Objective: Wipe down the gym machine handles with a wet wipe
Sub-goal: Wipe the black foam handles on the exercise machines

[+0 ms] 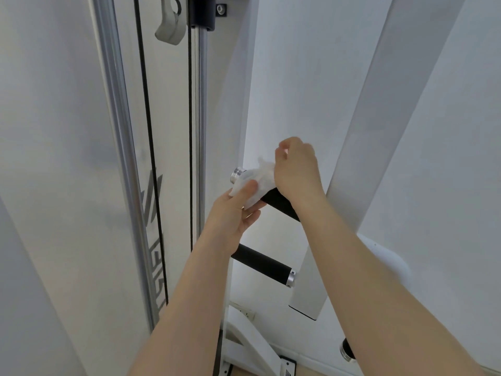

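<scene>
A white wet wipe [257, 176] is wrapped over the upper black handle [279, 203] of the gym machine, close to its silver end cap [237, 175]. My left hand [233, 215] holds the wipe from below, thumb pressed on top of it. My right hand [295, 169] comes from above and pinches the wipe's upper edge with curled fingers. A second black handle [261, 263] with a silver cap [291, 278] sticks out just below, partly behind my left wrist.
The handles belong to a white slanted frame bar [352, 169]. At the left run chrome guide rods [119, 147] and black cables [147, 126]. A white wall fills the background. The machine's white base [252, 340] stands on a wooden floor.
</scene>
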{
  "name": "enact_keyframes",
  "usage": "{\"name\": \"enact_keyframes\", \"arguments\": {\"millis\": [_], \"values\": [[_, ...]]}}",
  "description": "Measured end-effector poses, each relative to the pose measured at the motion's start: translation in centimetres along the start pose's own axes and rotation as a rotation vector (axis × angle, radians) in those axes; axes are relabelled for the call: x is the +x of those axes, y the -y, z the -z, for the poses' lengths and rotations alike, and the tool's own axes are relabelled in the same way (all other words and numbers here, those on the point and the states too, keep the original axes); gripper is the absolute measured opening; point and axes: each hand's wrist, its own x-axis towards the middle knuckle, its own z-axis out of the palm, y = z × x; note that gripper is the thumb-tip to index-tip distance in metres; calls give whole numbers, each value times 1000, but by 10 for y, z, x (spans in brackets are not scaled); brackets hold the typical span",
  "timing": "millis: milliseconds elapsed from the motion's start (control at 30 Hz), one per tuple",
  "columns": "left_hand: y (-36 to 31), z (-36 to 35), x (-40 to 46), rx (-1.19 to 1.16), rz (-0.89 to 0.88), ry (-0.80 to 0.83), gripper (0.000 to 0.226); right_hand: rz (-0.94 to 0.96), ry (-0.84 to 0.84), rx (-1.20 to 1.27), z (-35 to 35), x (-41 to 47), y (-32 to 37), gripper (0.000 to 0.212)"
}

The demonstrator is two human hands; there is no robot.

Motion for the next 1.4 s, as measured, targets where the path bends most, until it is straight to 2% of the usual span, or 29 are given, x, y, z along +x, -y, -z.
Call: {"name": "enact_keyframes", "arguments": {"millis": [100,133,167,267,333,367,433,567,667,767,867,933,1033,1200,1400], "values": [[2,-5,6,8,-22,9,35,512,-403,-319,-4,-29,3,26],[1,-6,7,24,-19,3,30,614,-446,-479,-13,-40,-2,24],[1,-7,7,36,-8,-5,22,622,-422,-606,-21,-49,-5,23],[0,-2,6,-72,43,25,15,391,-162,-805,-32,-53,-6,28],[-2,4,5,-131,32,67,15,321,-16,-760,-30,-41,-5,22],[-3,6,5,-126,28,81,14,317,-4,-728,-29,-35,-2,20],[-5,7,3,-80,21,61,20,287,31,-710,-29,-25,5,12],[-10,15,4,-71,1,24,17,106,285,-514,-32,-10,15,8],[-12,19,3,10,-18,42,25,134,295,-579,-18,-15,9,8],[-12,16,2,10,-42,34,26,175,265,-743,-12,-29,4,7],[-14,14,2,-115,-61,-4,19,376,168,-805,-25,-32,11,7],[-16,15,1,-119,-81,-34,20,474,169,-785,-36,-30,13,18],[-19,21,4,-36,-91,-74,15,478,172,-772,-31,-33,6,25],[-18,17,4,36,-84,-128,21,365,98,-822,-6,-55,-17,37],[-17,7,3,124,-107,-102,29,408,191,-731,-30,-34,-5,36]]}}
